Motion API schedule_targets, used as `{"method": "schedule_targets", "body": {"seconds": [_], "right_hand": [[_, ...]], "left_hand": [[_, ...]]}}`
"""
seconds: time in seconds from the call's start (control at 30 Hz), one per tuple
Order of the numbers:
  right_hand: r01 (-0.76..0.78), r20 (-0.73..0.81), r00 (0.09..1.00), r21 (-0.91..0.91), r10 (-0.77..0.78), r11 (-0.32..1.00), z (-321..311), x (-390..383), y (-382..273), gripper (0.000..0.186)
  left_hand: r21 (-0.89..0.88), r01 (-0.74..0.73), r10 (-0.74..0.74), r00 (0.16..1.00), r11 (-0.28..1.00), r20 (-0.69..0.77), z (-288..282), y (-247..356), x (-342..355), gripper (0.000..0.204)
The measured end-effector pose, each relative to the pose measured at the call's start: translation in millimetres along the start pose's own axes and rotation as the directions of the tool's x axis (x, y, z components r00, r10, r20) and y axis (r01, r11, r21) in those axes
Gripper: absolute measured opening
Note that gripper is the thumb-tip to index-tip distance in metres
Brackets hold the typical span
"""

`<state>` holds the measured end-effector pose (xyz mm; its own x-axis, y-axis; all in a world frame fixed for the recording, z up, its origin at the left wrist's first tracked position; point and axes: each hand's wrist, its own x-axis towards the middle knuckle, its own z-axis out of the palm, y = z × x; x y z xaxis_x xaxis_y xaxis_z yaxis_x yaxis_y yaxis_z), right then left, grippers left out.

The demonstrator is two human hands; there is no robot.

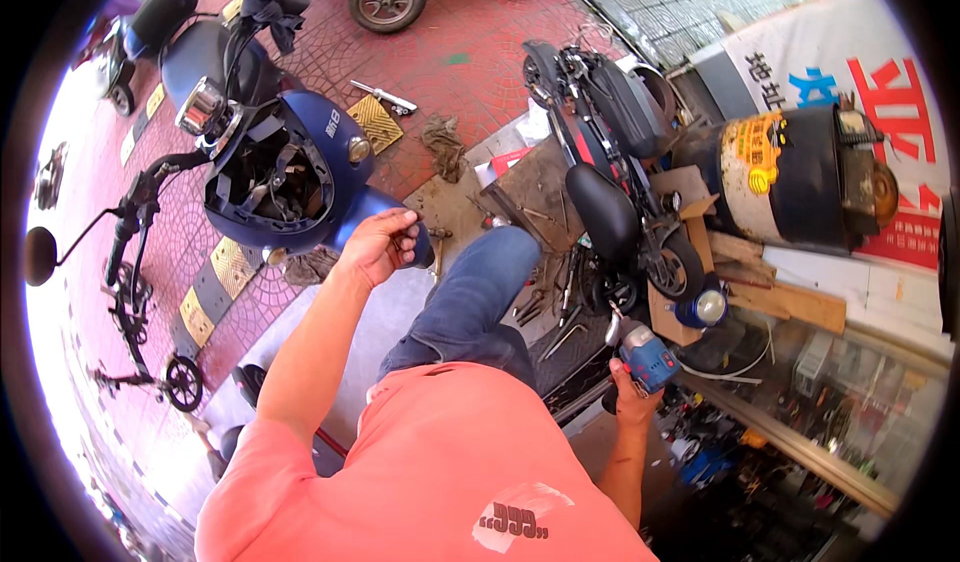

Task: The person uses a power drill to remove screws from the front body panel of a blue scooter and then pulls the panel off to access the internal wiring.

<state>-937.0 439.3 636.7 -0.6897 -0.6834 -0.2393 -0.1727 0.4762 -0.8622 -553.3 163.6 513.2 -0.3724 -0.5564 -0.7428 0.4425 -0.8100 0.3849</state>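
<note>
My left hand (382, 245) rests with curled fingers on the lower edge of a blue scooter's front panel (330, 162), gripping it near the open headlight cavity (268, 177). My right hand (632, 394) hangs low at my right side and holds a blue cordless power driver (645, 352) with its nose pointing up. My knee in blue jeans (480, 292) is raised between the two hands. A salmon shirt fills the lower middle of the view.
A black stripped scooter (610, 152) stands to the right beside a dark drum (800, 172). Loose hand tools (550, 312) lie on a mat by my foot. A rag (443, 145) and a tool (385, 97) lie on the red brick paving. Parts shelves sit low right.
</note>
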Motion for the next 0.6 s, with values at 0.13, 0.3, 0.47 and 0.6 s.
{"method": "schedule_targets", "body": {"seconds": [0.13, 0.3, 0.47, 0.6], "right_hand": [[0.115, 0.095, 0.99, -0.128, -0.104, 0.985, 4, 76, -59, 0.029], [0.252, 0.104, 0.964, -0.057, -0.245, 0.966, 40, 158, -104, 0.029], [0.244, 0.215, 0.946, 0.021, -0.243, 0.97, 138, 236, -152, 0.028], [0.378, 0.36, 0.868, -0.037, -0.341, 0.925, 254, 325, -181, 0.026]], "left_hand": [[-0.127, -0.177, 0.163, 0.98, 0.976, -0.112, 10, 49, 11, 0.021], [-0.106, -0.322, 0.296, 0.933, 0.941, -0.204, 16, 109, 38, 0.021], [-0.2, -0.267, 0.216, 0.945, 0.943, -0.246, -14, 151, 98, 0.02], [-0.281, -0.06, -0.029, 0.953, 0.958, -0.301, -3, 185, 178, 0.021]]}}
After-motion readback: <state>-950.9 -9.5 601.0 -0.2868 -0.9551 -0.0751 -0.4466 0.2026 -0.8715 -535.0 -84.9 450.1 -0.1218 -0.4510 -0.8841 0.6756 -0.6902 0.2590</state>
